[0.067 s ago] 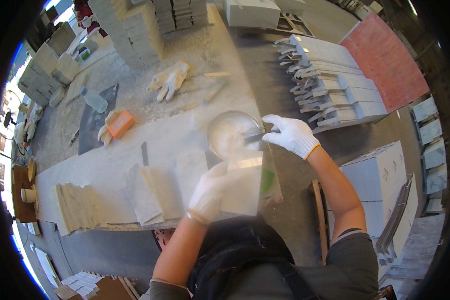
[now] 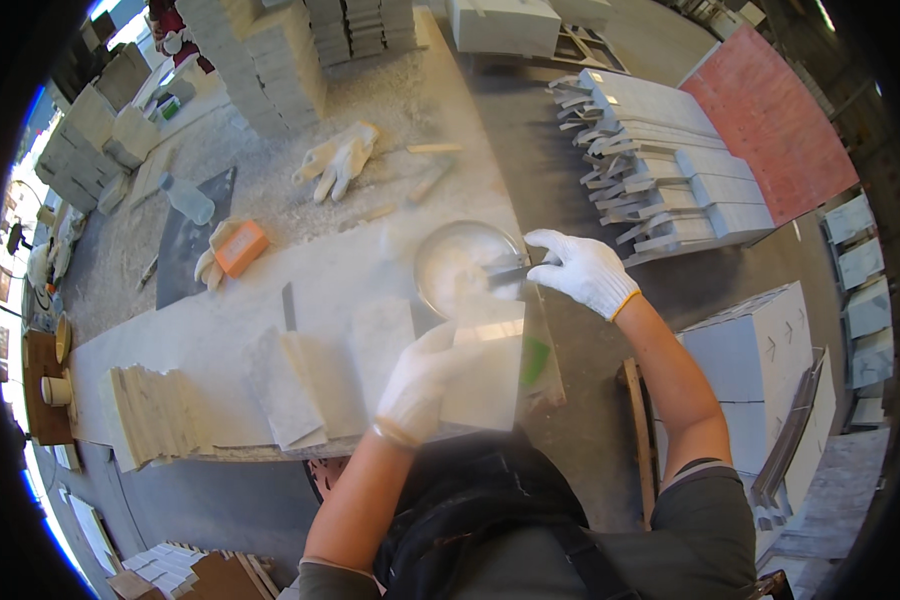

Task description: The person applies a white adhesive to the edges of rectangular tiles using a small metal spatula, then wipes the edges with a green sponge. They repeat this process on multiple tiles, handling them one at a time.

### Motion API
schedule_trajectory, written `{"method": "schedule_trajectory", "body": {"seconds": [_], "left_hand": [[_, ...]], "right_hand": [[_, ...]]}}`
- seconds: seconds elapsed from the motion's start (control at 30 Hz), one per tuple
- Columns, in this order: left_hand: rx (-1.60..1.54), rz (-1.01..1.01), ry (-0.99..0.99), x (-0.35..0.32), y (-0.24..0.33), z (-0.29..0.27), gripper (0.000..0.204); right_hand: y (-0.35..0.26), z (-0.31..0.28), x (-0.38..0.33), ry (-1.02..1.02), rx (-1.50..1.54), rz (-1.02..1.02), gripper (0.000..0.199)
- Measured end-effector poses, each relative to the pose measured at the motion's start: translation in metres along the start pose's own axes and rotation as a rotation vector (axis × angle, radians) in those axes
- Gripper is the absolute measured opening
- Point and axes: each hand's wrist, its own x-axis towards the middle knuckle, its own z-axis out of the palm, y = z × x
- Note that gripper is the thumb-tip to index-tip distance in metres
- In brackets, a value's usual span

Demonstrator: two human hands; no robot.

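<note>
My left hand (image 2: 417, 382), in a white knit glove, grips a pale, polished stone tile (image 2: 490, 385) by its left side, near the front edge of the table. Its top edge catches a bright reflection. Just beyond the tile sits a round metal bowl (image 2: 419, 262) with white paste or powder (image 2: 457, 262) in it. A putty knife (image 2: 510, 276) with a dark blade reaches into the bowl's right side. Its handle end is in my gloved right hand (image 2: 582, 272), fingers closed round it; part of the handle is hidden. A green patch (image 2: 535, 360) shows right of the tile.
More stone tiles (image 2: 288, 400) lie left of my left hand, with a tile stack (image 2: 155, 410) farther left. Spare gloves (image 2: 340, 160), an orange block (image 2: 240, 248) and a plastic bottle (image 2: 188, 200) lie across the dusty table (image 2: 270, 285). Stacked slabs (image 2: 660, 160) stand beyond the right side.
My right hand and the putty knife have shifted very slightly at the bowl. The left hand and tile look almost still.
</note>
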Motion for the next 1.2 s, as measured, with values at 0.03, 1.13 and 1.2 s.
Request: {"method": "schedule_trajectory", "body": {"seconds": [0.03, 1.13, 1.2], "left_hand": [[-0.012, 0.004, -0.007, 0.0, 0.0, 0.0, 0.051], [0.028, 0.09, -0.03, 0.012, -0.01, -0.022, 0.042], [0.001, 0.076, -0.024, 0.013, -0.01, -0.023, 0.041]], "right_hand": [[0.002, 0.002, -0.002, 0.019, 0.085, -0.002, 0.055], [-0.037, 0.001, -0.04, 0.292, 0.547, -0.338, 0.021], [-0.035, 0.002, -0.04, 0.352, 0.419, -0.361, 0.019]]}}
